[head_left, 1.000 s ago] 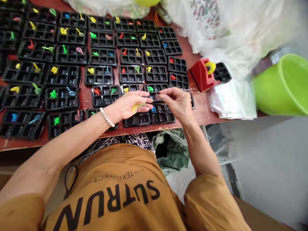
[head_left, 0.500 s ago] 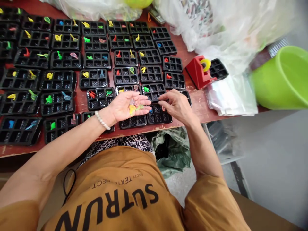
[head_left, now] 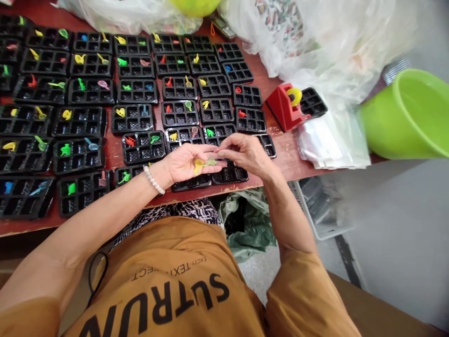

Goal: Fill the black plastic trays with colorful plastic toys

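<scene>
My left hand (head_left: 189, 164) lies palm up over the near trays, fingers stretched out. On its fingers rest a yellow plastic piece (head_left: 198, 166) and a translucent green piece (head_left: 210, 162), each with a rounded head. My right hand (head_left: 242, 152) meets the left fingertips, thumb and fingers pinched together; what they hold, if anything, is too small to make out. Beneath both hands are black compartment trays (head_left: 229, 174), partly covered. Just behind, one tray (head_left: 220, 133) has a green figure (head_left: 210, 133) in a corner compartment.
Rows of black trays (head_left: 80, 117) with small coloured pieces cover the red table (head_left: 108, 161). To the right stand a red tape dispenser (head_left: 284, 105), clear plastic bags (head_left: 333, 145) and a green bucket (head_left: 389, 117). Large plastic sacks (head_left: 336, 51) lie behind.
My right hand has moved left from the tray edge to my left fingertips. The pinkish clear piece seen in my left palm earlier no longer shows there. The view has shifted slightly.
</scene>
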The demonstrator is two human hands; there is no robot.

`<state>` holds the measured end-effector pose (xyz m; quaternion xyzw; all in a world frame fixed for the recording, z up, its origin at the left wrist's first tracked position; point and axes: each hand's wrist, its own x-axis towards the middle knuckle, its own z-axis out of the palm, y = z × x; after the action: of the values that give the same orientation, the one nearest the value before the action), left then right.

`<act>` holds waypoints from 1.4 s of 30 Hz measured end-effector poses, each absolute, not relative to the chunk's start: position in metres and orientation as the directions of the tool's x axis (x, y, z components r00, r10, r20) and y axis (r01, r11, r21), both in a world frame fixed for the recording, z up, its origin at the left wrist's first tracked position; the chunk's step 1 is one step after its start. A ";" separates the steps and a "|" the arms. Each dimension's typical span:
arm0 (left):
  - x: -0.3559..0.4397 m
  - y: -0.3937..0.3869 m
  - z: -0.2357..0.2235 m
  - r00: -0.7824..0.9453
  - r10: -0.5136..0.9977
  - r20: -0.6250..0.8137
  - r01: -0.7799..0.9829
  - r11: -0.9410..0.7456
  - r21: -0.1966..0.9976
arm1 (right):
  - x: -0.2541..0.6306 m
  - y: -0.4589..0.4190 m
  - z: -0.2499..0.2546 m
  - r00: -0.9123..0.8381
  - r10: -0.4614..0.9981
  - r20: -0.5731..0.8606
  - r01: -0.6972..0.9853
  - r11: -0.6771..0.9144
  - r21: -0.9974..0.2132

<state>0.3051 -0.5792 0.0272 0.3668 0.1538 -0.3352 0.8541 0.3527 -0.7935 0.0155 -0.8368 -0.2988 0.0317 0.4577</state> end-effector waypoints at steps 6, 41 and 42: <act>0.307 -0.561 0.031 0.802 -0.280 -0.527 0.588 0.527 0.614 | 0.385 -0.816 0.008 0.918 0.181 0.354 0.382 -0.646 -0.660; 0.320 -0.591 0.032 0.778 -0.330 -0.535 0.618 0.554 0.557 | 0.394 -0.895 -0.033 0.896 -0.056 0.441 0.207 -0.825 -0.525; 0.321 -0.592 0.032 0.777 -0.332 -0.534 0.618 0.562 0.550 | 0.397 -0.897 -0.036 0.898 -0.058 0.437 0.200 -0.829 -0.522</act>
<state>0.3208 -0.5923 0.0320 0.3785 0.1888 -0.2751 0.8634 0.3965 -0.8973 -0.0364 -0.9301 -0.0383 -0.2228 0.2895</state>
